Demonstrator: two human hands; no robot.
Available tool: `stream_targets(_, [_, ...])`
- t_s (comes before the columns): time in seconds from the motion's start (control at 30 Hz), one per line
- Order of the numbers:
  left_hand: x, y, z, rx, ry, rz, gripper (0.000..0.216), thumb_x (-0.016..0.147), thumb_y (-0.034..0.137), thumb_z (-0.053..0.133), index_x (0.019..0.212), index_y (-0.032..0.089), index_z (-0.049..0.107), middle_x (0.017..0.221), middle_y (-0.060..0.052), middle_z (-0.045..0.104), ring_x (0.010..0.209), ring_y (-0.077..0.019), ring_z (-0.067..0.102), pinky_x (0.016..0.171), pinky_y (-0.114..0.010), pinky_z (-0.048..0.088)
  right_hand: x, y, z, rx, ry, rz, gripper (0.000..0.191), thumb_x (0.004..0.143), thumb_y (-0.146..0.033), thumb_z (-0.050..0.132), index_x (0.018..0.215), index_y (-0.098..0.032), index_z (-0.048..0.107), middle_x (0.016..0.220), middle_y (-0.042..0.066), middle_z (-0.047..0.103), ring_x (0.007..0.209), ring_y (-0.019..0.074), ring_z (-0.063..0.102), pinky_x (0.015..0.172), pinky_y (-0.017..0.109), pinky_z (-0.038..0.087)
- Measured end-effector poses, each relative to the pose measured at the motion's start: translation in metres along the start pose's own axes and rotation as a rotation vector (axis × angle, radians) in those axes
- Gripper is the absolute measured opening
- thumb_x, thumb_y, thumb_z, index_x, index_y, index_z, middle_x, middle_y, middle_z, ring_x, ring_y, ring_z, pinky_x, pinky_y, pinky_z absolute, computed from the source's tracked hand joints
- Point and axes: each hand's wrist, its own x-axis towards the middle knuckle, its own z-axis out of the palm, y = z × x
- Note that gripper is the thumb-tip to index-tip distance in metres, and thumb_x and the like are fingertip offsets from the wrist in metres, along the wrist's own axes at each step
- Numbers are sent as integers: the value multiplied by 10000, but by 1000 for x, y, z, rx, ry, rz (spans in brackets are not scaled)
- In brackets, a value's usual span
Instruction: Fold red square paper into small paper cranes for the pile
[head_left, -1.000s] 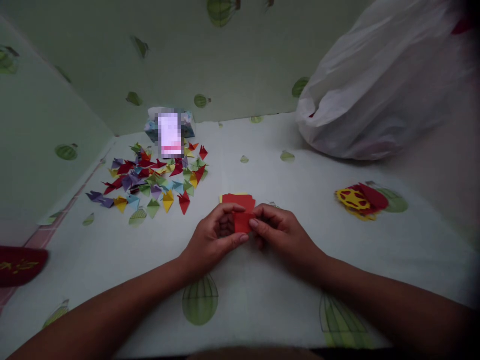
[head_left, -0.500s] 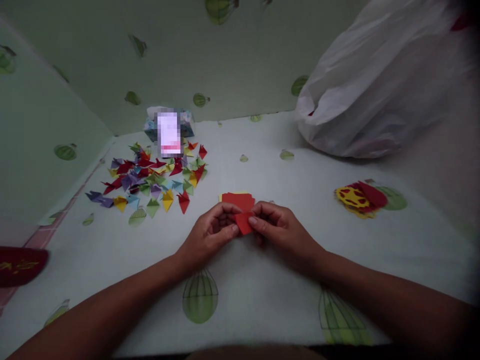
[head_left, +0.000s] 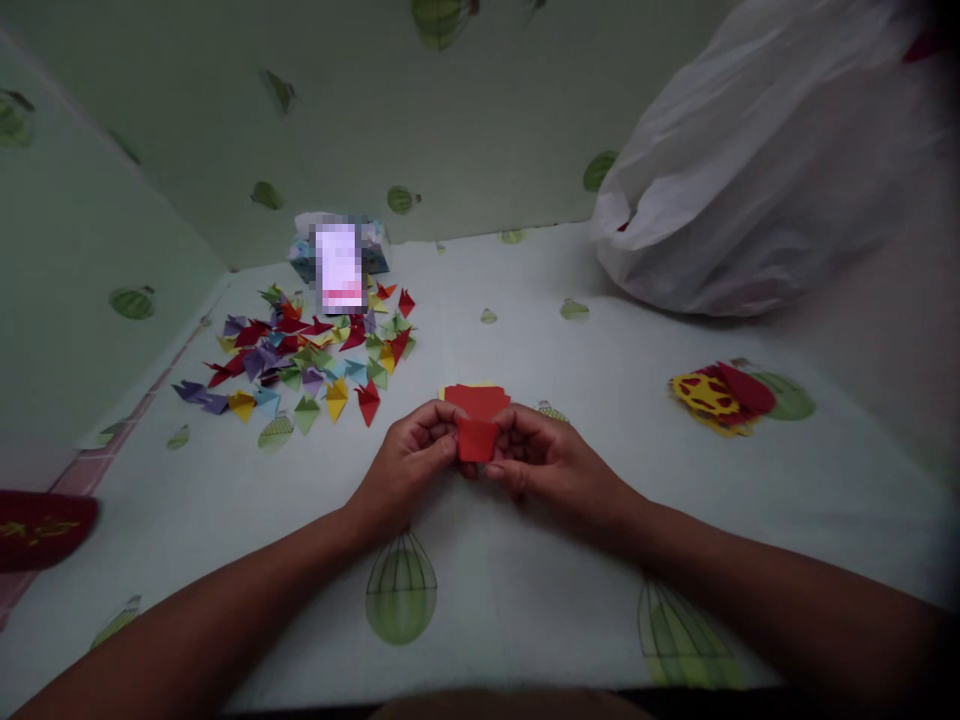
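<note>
A small folded piece of red paper (head_left: 477, 441) is held up between my two hands. My left hand (head_left: 418, 452) pinches its left side with thumb and fingers. On the other side, my right hand (head_left: 541, 452) grips the right edge, its thumb low by the bottom corner. Just behind the fingers lies a stack of square paper sheets (head_left: 478, 399), red on top with a yellow edge showing. To the far left spreads a pile of folded paper pieces (head_left: 300, 360) in red, purple, green, yellow, blue and orange.
A blurred-out lit screen (head_left: 339, 268) leans before a tissue box (head_left: 302, 255) at the back left. The large white plastic bag (head_left: 697, 200) fills the back right. Yellow and red cut-outs (head_left: 709, 397) lie at right; a dark red object (head_left: 45, 530) sits at the left edge.
The red paper has turned from a pointed shape to a squarer, flatter-bottomed one and shifted slightly left. My right thumb has come off its face to the lower edge.
</note>
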Motion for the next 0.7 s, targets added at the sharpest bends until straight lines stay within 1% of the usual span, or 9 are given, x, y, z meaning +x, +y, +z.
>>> stream_targets(0.13, [-2,0,2,7,-1,-13,102,851,237,652,915,173,604,698,16,664,638,-102,612,661,-217,481,0,2,-1,-144,25,-111,245,793,-321,749,919,-188,587,822,14,621,676,125,530,597,258,427])
stream_targets(0.23, [-3,0,2,12,-1,-26,101,854,230,646,917,168,597,697,10,676,641,-107,625,673,-228,491,0,4,-3,-225,25,-152,202,825,-294,720,940,-186,593,842,25,637,718,143,555,642,280,435])
stream_targets(0.4, [-2,-2,0,27,13,-19,94,875,241,642,921,173,595,691,14,679,643,-108,631,682,-232,493,-1,4,-3,-211,12,-172,109,885,-264,651,924,-191,581,787,-1,615,645,113,515,592,255,402])
stream_targets(0.53, [-2,-1,-1,22,4,-12,99,866,235,648,925,174,596,699,16,680,649,-104,631,687,-226,487,0,5,-4,-203,13,-158,126,897,-298,642,897,-187,583,762,-9,576,617,106,492,567,247,395])
stream_targets(0.63, [-2,-1,0,30,2,-12,88,861,222,643,921,176,598,705,15,682,653,-106,631,695,-230,486,0,6,-4,-207,7,-161,141,911,-319,624,890,-185,585,765,-5,574,621,108,488,568,250,394])
stream_targets(0.7, [-3,-1,1,22,14,-9,85,858,228,645,909,178,601,706,16,676,648,-108,622,682,-231,486,0,7,-5,-222,11,-164,161,883,-326,661,897,-186,583,779,0,581,638,115,492,581,257,397])
